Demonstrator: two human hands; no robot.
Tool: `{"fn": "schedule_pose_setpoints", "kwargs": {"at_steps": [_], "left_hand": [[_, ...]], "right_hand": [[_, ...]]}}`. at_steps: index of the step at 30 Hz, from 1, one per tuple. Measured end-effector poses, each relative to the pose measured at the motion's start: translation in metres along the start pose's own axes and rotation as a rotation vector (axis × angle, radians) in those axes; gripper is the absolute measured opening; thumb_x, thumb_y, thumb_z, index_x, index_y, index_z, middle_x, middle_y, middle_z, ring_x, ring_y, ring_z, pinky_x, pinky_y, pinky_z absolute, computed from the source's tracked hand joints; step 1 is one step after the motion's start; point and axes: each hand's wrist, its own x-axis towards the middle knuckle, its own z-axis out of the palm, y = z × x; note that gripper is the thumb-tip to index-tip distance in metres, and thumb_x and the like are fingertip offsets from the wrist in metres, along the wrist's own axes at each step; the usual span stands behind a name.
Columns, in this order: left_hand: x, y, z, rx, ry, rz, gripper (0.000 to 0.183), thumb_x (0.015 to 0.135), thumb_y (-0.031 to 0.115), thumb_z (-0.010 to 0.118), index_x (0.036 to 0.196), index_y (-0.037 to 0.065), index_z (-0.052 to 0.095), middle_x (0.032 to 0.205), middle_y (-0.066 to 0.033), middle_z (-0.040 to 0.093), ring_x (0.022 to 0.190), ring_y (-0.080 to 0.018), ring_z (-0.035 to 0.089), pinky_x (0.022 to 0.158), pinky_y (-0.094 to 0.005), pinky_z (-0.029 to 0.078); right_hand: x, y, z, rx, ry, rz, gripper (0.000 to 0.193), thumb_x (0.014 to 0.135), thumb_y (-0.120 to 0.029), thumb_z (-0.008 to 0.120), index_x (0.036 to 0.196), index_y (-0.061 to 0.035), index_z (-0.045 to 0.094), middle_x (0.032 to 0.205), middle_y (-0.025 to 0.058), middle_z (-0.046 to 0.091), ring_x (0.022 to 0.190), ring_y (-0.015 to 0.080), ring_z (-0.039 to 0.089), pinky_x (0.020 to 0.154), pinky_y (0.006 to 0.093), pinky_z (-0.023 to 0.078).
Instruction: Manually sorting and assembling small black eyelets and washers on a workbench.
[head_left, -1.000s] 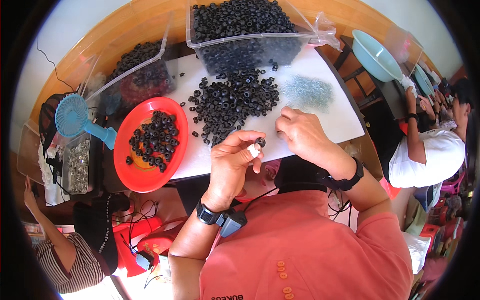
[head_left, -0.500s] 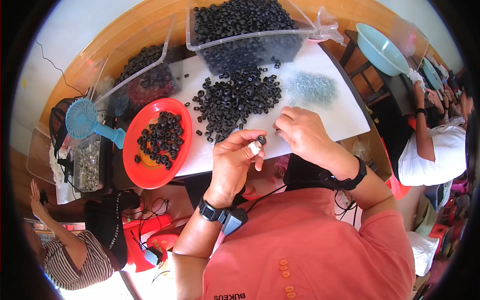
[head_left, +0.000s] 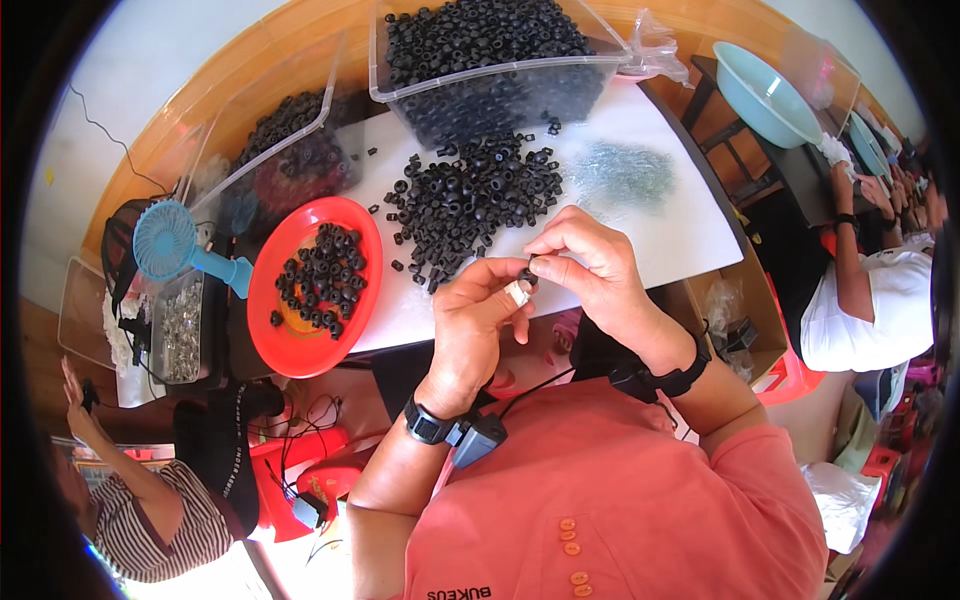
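Note:
My left hand (head_left: 468, 322) is closed, holding a small black hollow plastic part (head_left: 529, 274) between thumb and fingers. White wrapping (head_left: 517, 292) covers the tip of its thumb. My right hand (head_left: 598, 275) is pinched, its thumb and forefinger meeting at the top of that part; anything tiny between them is hidden. Beyond both hands lies a heap of loose black plastic parts (head_left: 470, 195) on a white board (head_left: 690, 235). Right of it spreads a pile of thin, shiny, pale pieces (head_left: 625, 175), too fine to make out singly.
A clear bin (head_left: 500, 75) full of black parts stands behind the heap, another bin (head_left: 290, 135) at its left. Black pieces fill part of a red plate (head_left: 270, 335). A blue fan (head_left: 165, 240) is farther left. Co-workers sit at left and right; a pale blue basin (head_left: 765, 95) is back right.
My right hand has moved left from beside the pale pile, and its fingertips now meet the black part. My left hand has barely shifted, still holding it.

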Motion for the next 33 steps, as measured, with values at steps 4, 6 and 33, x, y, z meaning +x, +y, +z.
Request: {"fn": "schedule_pose_setpoints", "kwargs": {"at_steps": [4, 6, 33], "left_hand": [[0.0, -0.002, -0.004, -0.029, 0.004, -0.006, 0.019, 0.095, -0.001, 0.062, 0.113, -0.007, 0.061, 0.093, -0.0135, 0.067, 0.065, -0.0143, 0.06, 0.051, -0.0255, 0.048], [-0.001, -0.003, -0.004, -0.026, 0.006, 0.004, 0.019, 0.095, -0.001, 0.062, 0.113, -0.007, 0.061, 0.093, -0.0133, 0.067, 0.065, -0.0141, 0.06, 0.05, -0.0253, 0.048], [0.0, -0.003, -0.001, 0.033, 0.028, 0.003, 0.018, 0.095, 0.0, 0.063, 0.112, -0.007, 0.062, 0.09, -0.0113, 0.066, 0.063, -0.0119, 0.059, 0.045, -0.0231, 0.046]], "right_hand": [[-0.004, -0.002, 0.006, 0.064, 0.037, 0.002, 0.006, 0.088, 0.005, 0.068, 0.092, 0.0022, 0.065, 0.087, 0.0074, 0.058, 0.08, 0.0159, 0.063, 0.072, 0.0275, 0.053], [-0.005, -0.002, 0.009, 0.066, 0.044, 0.003, 0.005, 0.088, 0.005, 0.068, 0.092, 0.003, 0.065, 0.088, 0.0075, 0.059, 0.081, 0.0154, 0.063, 0.073, 0.0271, 0.053], [-0.012, -0.004, 0.015, 0.432, 0.137, 0.306, 0.004, 0.093, -0.001, 0.067, 0.091, 0.0014, 0.066, 0.09, 0.0034, 0.066, 0.08, 0.0082, 0.061, 0.077, 0.0252, 0.049]]}}
